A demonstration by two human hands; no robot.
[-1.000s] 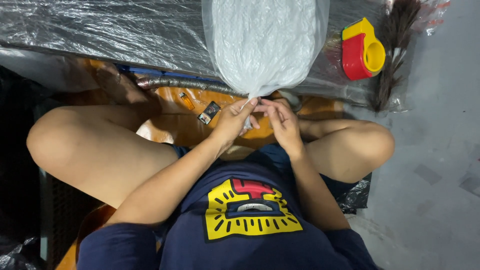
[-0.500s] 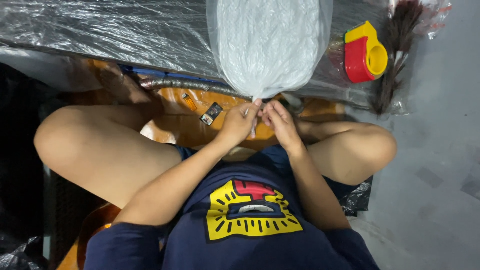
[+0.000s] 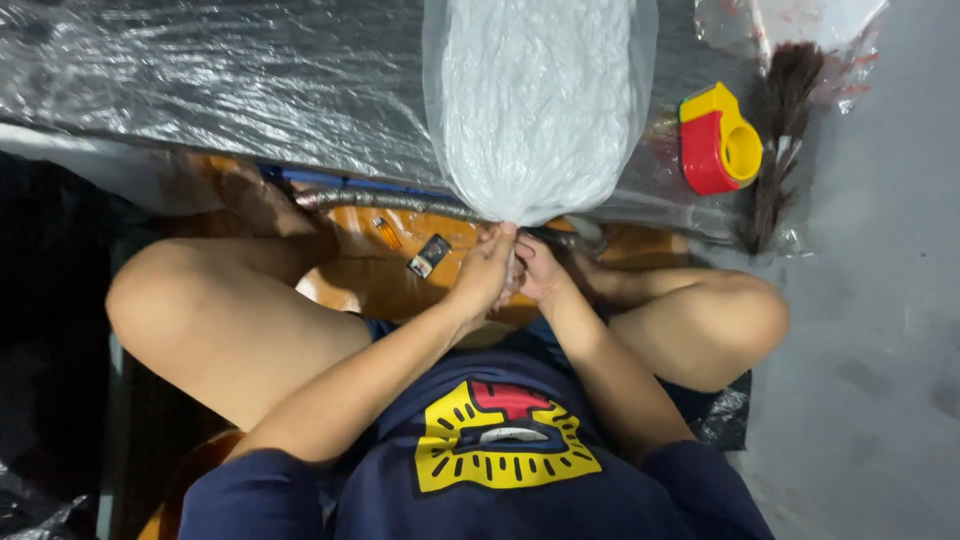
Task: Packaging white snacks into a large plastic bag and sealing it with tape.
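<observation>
A seated person, knees spread wide on an orange mat, works at the gathered neck of a bulging clear plastic bag packed with pale, stringy white material. The bag lies on a crinkled, glossy plastic sheet straight ahead of the person, its rounded body tapering to a tight bunch just above the hands. The left hand curls its fingers together and pinches the twisted film at the bag's mouth; the right hand presses against it from the other side, fingers bent close and gripping the same neck, so the two hands touch. A thin, silvery twisted rope runs along the sheet's near edge, just beside the hands. To the right of the bag sits a red and yellow tape dispenser of smooth moulded plastic, and next to it a brush with dark, feathery bristles. A small black card-like tag rests on the mat near the left wrist. The floor at right is bare grey concrete.
</observation>
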